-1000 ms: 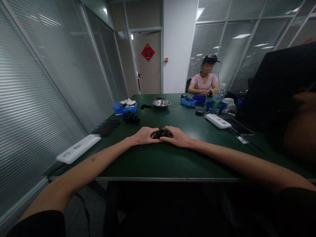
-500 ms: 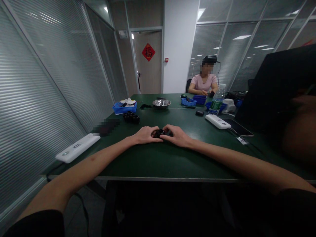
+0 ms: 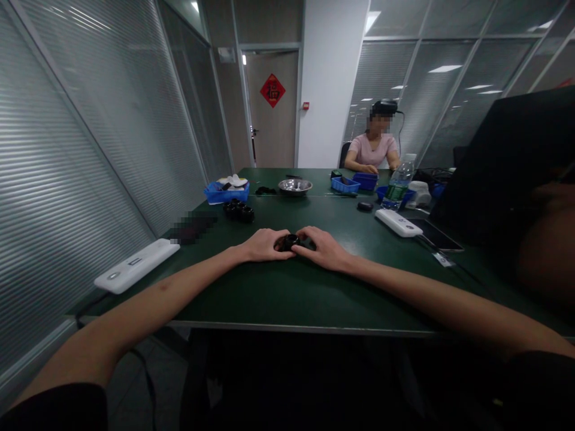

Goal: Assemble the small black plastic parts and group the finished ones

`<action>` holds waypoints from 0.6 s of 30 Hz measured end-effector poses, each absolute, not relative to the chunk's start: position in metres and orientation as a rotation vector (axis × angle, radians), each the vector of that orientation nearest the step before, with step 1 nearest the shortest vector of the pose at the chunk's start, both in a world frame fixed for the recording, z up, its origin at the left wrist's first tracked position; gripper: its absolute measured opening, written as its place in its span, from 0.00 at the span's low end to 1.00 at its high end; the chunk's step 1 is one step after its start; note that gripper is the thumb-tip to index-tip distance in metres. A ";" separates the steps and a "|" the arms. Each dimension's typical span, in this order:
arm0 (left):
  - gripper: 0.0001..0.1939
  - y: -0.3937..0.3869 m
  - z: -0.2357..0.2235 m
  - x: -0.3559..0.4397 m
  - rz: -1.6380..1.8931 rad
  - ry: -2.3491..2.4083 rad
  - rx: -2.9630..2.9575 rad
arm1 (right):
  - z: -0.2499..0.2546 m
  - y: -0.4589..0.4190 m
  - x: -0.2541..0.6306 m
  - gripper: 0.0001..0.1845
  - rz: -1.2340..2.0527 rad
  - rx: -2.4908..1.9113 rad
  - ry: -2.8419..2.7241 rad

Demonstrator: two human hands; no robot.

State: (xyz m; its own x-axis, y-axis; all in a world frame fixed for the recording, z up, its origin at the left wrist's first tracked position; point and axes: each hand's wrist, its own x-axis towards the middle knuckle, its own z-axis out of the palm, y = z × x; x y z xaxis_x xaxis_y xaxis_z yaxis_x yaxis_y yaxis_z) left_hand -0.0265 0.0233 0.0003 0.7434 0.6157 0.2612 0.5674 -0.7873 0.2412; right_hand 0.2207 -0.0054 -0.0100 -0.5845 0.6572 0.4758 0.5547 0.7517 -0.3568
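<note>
Left hand (image 3: pixel 265 246) and right hand (image 3: pixel 327 250) pinch a glossy black ring-topped part (image 3: pixel 292 242): probably light, rigid, slippery; best gripped by its sides.

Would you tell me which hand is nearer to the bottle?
The right hand: the bottle stands beyond it, to its right. The left hand is farther off, left of the black part.

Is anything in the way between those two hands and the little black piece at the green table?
Nothing visible: the left hand and right hand hold the black piece from either side. The cluster of black parts sits farther off, to the left.
</note>
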 end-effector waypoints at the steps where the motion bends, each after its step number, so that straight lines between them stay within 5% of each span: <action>1: 0.26 0.024 0.000 -0.026 0.497 0.956 2.788 | -0.010 -0.005 0.221 0.19 0.225 -0.905 -2.352; 18: 0.30 0.025 0.004 -0.028 0.484 0.952 2.704 | -0.007 0.000 0.226 0.11 0.337 -0.868 -2.336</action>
State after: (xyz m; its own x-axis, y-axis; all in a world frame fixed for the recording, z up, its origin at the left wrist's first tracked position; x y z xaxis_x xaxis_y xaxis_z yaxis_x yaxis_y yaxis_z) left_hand -0.0275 0.0253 0.0043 0.7337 0.6394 0.2297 0.5622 -0.7612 0.3232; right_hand 0.2263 0.0003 -0.0066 -0.5946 0.6588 0.4609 0.5017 0.7519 -0.4276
